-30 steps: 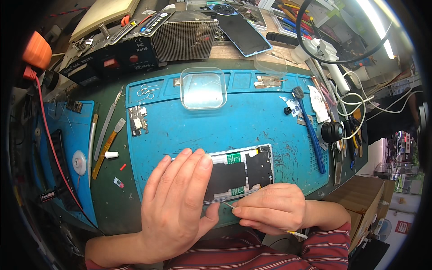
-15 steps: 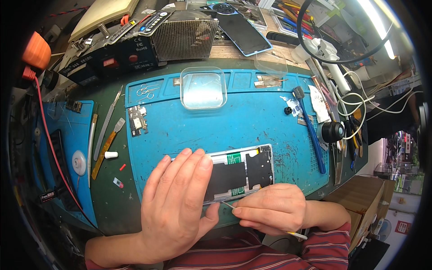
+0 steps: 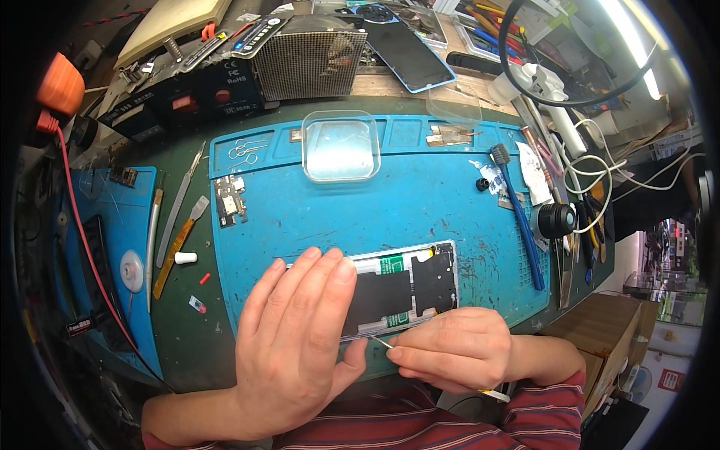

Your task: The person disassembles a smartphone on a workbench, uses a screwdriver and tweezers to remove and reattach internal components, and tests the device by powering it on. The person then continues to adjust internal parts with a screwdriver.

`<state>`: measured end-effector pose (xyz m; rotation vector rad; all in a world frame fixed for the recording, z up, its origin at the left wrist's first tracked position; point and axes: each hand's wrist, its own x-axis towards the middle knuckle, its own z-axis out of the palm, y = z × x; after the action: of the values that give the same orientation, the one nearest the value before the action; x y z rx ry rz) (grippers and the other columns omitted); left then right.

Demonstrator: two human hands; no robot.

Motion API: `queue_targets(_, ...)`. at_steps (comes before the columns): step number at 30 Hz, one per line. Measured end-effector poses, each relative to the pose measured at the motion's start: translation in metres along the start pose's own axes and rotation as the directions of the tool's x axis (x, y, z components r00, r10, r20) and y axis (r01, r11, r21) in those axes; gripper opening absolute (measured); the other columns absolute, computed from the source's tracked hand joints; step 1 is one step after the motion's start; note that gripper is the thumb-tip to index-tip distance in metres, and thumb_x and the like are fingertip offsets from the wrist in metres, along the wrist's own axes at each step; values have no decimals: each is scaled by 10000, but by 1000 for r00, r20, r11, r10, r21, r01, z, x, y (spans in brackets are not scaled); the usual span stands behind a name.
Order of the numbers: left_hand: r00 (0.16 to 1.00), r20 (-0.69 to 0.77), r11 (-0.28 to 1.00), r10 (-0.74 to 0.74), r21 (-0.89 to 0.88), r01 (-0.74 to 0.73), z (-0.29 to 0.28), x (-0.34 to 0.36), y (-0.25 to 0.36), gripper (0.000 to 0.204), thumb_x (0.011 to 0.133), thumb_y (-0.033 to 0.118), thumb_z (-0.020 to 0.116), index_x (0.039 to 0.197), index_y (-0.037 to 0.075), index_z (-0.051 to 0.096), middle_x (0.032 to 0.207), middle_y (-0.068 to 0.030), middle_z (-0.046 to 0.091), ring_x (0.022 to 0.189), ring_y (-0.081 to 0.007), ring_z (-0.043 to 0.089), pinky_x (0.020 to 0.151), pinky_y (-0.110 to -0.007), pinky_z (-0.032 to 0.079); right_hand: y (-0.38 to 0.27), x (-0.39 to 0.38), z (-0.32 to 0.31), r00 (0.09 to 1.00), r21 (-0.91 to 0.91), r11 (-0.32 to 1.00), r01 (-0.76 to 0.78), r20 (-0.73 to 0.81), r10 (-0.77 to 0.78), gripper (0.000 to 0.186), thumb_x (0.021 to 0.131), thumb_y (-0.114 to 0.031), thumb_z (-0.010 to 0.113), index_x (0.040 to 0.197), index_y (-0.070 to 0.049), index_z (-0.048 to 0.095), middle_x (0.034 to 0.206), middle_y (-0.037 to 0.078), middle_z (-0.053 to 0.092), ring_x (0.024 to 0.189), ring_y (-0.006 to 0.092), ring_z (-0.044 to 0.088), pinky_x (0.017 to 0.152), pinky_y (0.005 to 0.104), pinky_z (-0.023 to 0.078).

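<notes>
An opened phone (image 3: 382, 292) lies on the blue mat, its black inner plates and green strips showing. My left hand (image 3: 296, 330) reaches across its left part with fingers outstretched, the thumb against the near edge, steadying it. That part of the phone is hidden under the hand. My right hand (image 3: 454, 349) is closed around a slim tool (image 3: 380, 342) with a thin metal tip and a pale, yellow-marked rear end. The tip meets the phone's near edge, close to my left thumb. Most of the tool's handle is covered by my fingers.
Behind the phone sits a clear plastic box (image 3: 341, 148). A blue-handled brush (image 3: 519, 217) and a black loupe-like cylinder (image 3: 556, 220) lie right. Knives and picks lie left, near a yellow-handled scraper (image 3: 180, 247). A black device (image 3: 187, 101) stands at the back.
Both hands and the phone stay almost in place. The view has shifted very slightly; nothing is taken hold of or let go.
</notes>
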<state>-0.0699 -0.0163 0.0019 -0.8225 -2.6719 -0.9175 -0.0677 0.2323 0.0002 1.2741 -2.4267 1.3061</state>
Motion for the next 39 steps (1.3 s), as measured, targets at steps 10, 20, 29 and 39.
queue_targets(10,1000,6,1000,2,1,-2,-1,0,0,909,725,107,845,1538,-28,460,1373,-252,661,1264,-409,661,1105,-552,484,1,-1,3,999,-28,999,44,-15,-45,264,850,-74,838,1080,41,777,1003,135,783,832,232,780,717,322,647)
queue_targets(20,1000,27,1000,2,0,-2,-2,0,0,951,715,108,853,1552,-45,428,1394,-252,657,1290,-422,645,1118,-565,471,3,1,0,999,-51,997,50,24,-49,251,873,-135,861,1083,-8,812,1000,114,807,832,188,779,730,285,641)
queue_targets(29,998,63,1000,10,-3,-10,-4,0,-1,1043,722,113,874,1596,-77,338,1426,-262,646,1333,-452,614,1141,-593,443,2,1,1,999,-54,998,35,21,-34,247,872,-137,862,1083,-16,815,1003,106,808,833,182,779,729,283,640)
queue_targets(39,998,57,1000,12,1,-12,-3,-1,-1,1044,729,112,872,1602,-72,331,1425,-264,647,1333,-452,614,1141,-594,442,3,1,3,1000,-38,999,24,-3,-24,222,881,-132,852,1072,-24,816,983,98,809,788,181,777,685,275,631)
